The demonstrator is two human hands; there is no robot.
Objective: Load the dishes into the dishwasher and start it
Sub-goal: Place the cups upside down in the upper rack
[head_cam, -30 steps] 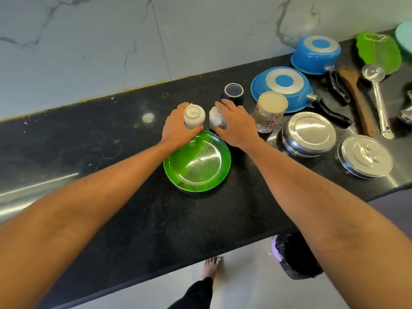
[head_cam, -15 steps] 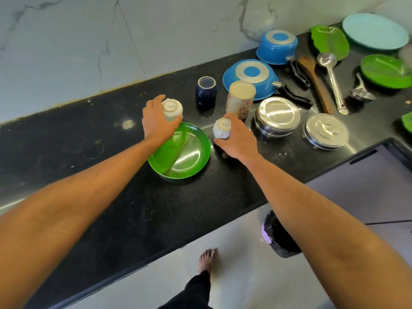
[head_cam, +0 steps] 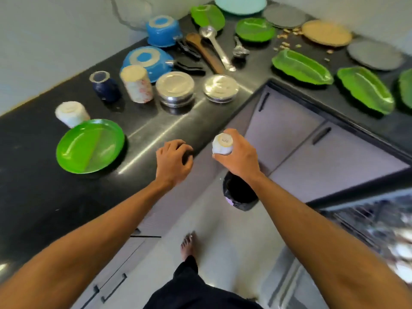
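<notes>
I look down on a glossy black L-shaped surface (head_cam: 33,197) that catches streaks of light. A pale marble wall (head_cam: 55,41) fills the upper left, grey cabinet doors (head_cam: 289,134) sit right of centre, and the pale floor (head_cam: 223,241) is at bottom centre.

Left grip (head_cam: 172,162) and right grip (head_cam: 239,159) bare, both forearms (head_cam: 93,237) uncovered down to the frame edge. Loose black trousers (head_cam: 189,288) on the leg, ending above one bare foot (head_cam: 186,244) with toes visible.
</notes>
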